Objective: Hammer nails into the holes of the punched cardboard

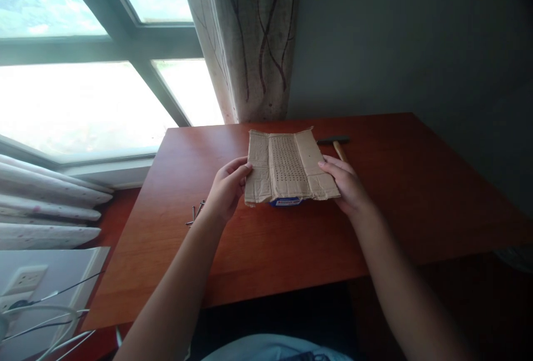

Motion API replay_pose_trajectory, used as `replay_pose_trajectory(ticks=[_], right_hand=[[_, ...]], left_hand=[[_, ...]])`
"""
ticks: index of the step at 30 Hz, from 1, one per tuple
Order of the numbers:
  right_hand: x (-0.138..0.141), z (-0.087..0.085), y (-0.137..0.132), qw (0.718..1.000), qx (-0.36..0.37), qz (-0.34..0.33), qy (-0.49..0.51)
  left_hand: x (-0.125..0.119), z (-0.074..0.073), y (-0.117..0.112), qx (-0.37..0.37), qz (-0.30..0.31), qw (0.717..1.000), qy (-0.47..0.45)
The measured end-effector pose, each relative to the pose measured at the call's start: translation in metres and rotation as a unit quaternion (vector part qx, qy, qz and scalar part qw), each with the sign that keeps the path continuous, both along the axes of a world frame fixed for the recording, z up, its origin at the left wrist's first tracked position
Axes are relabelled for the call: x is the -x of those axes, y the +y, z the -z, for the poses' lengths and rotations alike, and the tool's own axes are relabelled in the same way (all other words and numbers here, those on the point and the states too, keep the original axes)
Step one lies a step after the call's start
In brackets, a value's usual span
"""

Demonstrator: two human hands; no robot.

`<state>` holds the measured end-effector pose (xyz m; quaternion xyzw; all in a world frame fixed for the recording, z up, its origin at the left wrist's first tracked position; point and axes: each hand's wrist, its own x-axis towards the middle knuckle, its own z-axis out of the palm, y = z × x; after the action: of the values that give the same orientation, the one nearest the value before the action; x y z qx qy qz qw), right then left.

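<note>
A creased, flattened piece of cardboard [287, 164] with rows of small holes down its middle is held between my two hands. My left hand [229, 186] pinches its left edge, thumb on top. At its right edge, my right hand [343, 180] grips the same way, fingers underneath. Below the near edge of the cardboard shows part of a blue box [287, 201]; the rest is hidden. Several nails [195, 212] lie on the table just left of my left wrist. A hammer [339, 147] with a wooden handle rests beyond my right hand, its handle partly covered.
The reddish-brown wooden table [266, 255] spans the area before me, its near edge close to my body. A window [83, 100] and curtains [258, 33] stand at the left and back. A wall socket [27, 280] with cables sits at lower left.
</note>
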<state>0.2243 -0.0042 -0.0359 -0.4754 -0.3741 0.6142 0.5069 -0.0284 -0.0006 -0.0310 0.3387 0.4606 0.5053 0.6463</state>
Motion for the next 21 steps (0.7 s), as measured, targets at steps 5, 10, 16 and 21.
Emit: replay_pose_trajectory(ticks=[5, 10, 16, 21], right_hand=[[0.001, 0.001, -0.012, 0.999, -0.02, 0.001, -0.025], [0.004, -0.001, -0.02, 0.999, -0.034, 0.002, -0.04], [0.004, 0.009, -0.022, 0.998, -0.035, 0.018, -0.042], [0.002, 0.013, -0.022, 0.999, -0.037, 0.008, -0.032]], left_hand=[[0.004, 0.005, -0.009, -0.016, 0.007, 1.0, 0.018], [0.006, 0.007, -0.013, -0.025, 0.008, 0.999, 0.043], [0.005, 0.01, -0.016, -0.009, 0.009, 0.999, 0.049], [0.005, 0.008, -0.017, -0.018, -0.001, 0.998, 0.06]])
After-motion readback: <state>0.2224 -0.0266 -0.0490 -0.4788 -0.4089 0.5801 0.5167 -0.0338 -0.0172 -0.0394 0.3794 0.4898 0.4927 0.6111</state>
